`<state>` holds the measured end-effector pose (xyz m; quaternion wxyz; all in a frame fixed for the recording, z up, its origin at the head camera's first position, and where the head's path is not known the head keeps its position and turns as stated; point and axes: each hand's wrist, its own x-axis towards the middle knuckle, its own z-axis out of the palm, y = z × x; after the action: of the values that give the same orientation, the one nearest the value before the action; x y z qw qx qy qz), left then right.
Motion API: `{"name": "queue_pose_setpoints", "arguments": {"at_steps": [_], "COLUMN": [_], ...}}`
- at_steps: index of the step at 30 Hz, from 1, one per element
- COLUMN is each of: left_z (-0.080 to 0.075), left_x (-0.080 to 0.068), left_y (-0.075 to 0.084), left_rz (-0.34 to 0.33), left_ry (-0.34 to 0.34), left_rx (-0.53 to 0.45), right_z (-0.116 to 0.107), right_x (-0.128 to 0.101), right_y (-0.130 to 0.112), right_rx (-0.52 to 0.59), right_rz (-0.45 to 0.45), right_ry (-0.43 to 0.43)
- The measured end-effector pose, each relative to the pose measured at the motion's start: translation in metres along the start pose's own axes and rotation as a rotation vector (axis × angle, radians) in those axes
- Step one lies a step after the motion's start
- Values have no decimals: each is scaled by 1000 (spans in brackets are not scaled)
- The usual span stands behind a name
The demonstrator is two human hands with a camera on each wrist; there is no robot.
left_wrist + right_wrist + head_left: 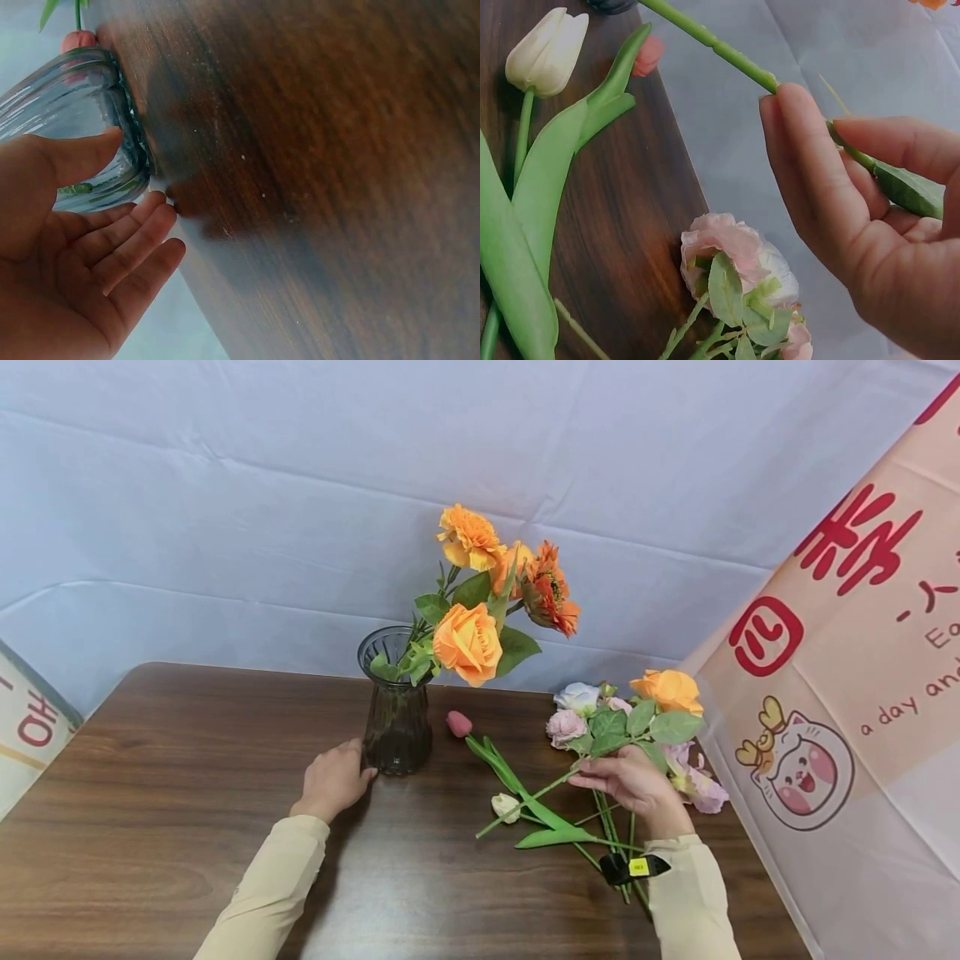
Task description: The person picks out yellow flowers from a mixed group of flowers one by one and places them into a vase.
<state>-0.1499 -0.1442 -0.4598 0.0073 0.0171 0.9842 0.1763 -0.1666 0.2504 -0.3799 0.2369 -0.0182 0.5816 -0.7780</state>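
In the head view, my right hand pinches the green stem of an orange rose between thumb and fingers, its bloom up to the right and the cut end toward the lower left. The right wrist view shows the stem running through those fingers. My left hand is at the lower left of a dark glass vase, fingers relaxed; in the left wrist view its thumb lies against the glass near the base. The vase stands upright, with orange flowers leaning right out of its mouth.
On the table lie a pink tulip, a white tulip and several pale pink and white flowers, stems crossing. A pale cloth hangs behind the wooden table; a printed banner is at the right.
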Motion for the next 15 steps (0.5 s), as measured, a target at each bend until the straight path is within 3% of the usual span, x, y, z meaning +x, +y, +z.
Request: {"name": "queue_pose_setpoints", "arguments": {"at_steps": [15], "left_z": [-2], "left_x": [-1], "left_y": [1], "left_rz": [1], "left_ry": [-2], "left_rx": [-3], "right_z": [14], "right_x": [3], "right_y": [-8], "right_rx": [27], "right_rz": [-29], "right_ry": [-3]}}
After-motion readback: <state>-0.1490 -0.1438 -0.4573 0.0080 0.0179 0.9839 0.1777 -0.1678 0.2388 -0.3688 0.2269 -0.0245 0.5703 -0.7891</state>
